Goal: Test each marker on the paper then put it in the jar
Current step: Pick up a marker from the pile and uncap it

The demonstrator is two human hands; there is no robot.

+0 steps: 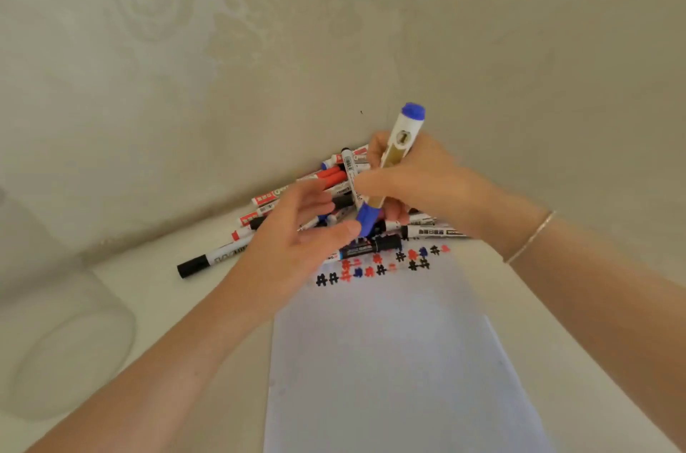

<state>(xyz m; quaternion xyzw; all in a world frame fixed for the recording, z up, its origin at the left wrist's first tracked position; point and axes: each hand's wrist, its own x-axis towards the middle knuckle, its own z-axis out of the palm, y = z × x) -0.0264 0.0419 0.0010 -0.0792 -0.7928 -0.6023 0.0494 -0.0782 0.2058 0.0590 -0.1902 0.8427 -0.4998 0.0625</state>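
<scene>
My right hand [419, 178] grips a white marker with a blue cap [397, 152] nearly upright above the pile, cap end down. My left hand [297, 233] is beside it with fingers relaxed and its thumb tip at the blue cap; it holds nothing. A pile of red, black and blue markers [315, 185] lies against the wall behind my hands. The white paper [389, 359] lies in front of the pile, with small red, black and blue test marks [378, 267] along its far edge. The clear glass jar [55, 322] is at the left, blurred.
A loose black-capped marker [211, 259] lies to the left of the pile on the pale tabletop [185, 304]. The patterned beige wall [260, 62] rises right behind the pile. A thin bracelet [531, 237] circles my right wrist.
</scene>
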